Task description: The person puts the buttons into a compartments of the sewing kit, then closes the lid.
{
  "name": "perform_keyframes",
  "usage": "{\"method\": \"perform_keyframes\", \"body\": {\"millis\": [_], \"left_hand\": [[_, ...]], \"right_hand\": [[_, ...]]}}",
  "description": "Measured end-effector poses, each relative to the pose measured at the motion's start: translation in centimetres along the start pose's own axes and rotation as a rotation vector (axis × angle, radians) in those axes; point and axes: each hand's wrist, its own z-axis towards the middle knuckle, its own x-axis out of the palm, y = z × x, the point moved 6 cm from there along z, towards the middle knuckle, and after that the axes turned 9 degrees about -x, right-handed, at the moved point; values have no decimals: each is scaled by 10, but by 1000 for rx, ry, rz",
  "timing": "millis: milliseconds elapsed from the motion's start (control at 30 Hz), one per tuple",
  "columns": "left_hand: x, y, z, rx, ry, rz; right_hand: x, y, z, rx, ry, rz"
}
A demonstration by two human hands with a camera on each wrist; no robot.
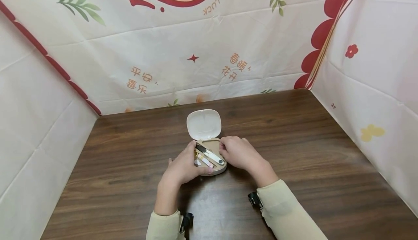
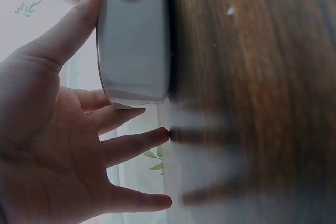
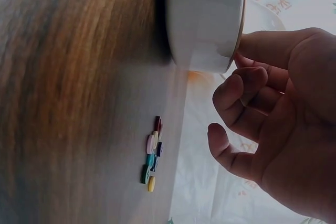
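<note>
Wooden table [image 1: 294,167], open case [image 1: 212,153] between hands, left hand [image 1: 183,167] spread, right hand [image 1: 240,153] curled, grip unclear.

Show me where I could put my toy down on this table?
Bare table lies right of the right hand, left of the left hand, and behind the open lid up to the cloth wall. The middle is crowded: both hands flank the case of small tools.

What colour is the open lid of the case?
White; the lid stands open behind the tan tray, clearest in the head view.
</note>
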Motion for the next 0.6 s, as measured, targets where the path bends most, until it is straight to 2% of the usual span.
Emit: {"method": "perform_keyframes", "body": {"millis": [600], "left_hand": [[-2,-1,-2,2,-1,12]], "right_hand": [[-3,1,0,0,-23,-31]]}}
